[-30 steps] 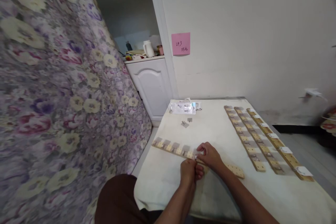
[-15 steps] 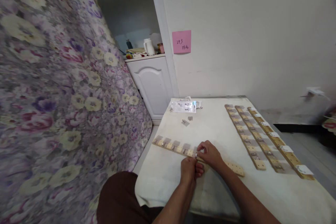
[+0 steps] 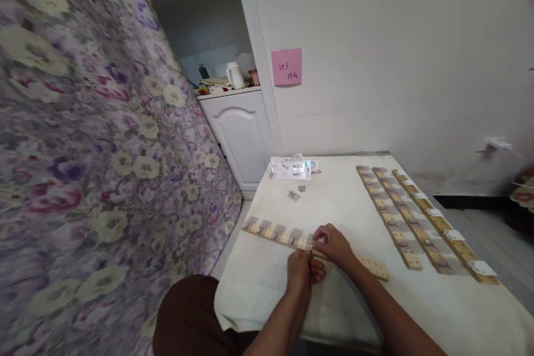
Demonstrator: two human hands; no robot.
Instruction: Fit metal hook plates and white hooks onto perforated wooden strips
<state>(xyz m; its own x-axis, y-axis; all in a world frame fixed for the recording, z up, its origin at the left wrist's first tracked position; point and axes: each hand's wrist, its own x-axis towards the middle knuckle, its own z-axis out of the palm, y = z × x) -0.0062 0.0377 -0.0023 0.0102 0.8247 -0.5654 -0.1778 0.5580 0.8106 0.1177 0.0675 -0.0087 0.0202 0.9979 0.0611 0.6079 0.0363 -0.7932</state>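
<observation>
A long wooden strip with holes (image 3: 281, 238) lies across the near part of the table, and several clear squares with small silver metal pieces sit along its left half. My left hand (image 3: 298, 271) is closed at the strip's near edge, fingers curled; what it holds is hidden. Just across the strip, my right hand (image 3: 334, 245) is closed in a pinch at a small shiny metal piece (image 3: 312, 247). Both sets of fingertips meet around that piece. Beyond them on the cloth lie two small clear squares with metal pieces (image 3: 294, 196).
Three more wooden strips (image 3: 387, 217) stand in a row at the right, the outermost bearing white round-edged cards (image 3: 454, 235). Clear packaging (image 3: 291, 170) lies at the table's back left. A floral curtain (image 3: 104, 178) hangs at the left, and a white wall rises behind the table.
Both hands stay at the same spot on the strip, with barely visible finger movement. The view has shifted very slightly.
</observation>
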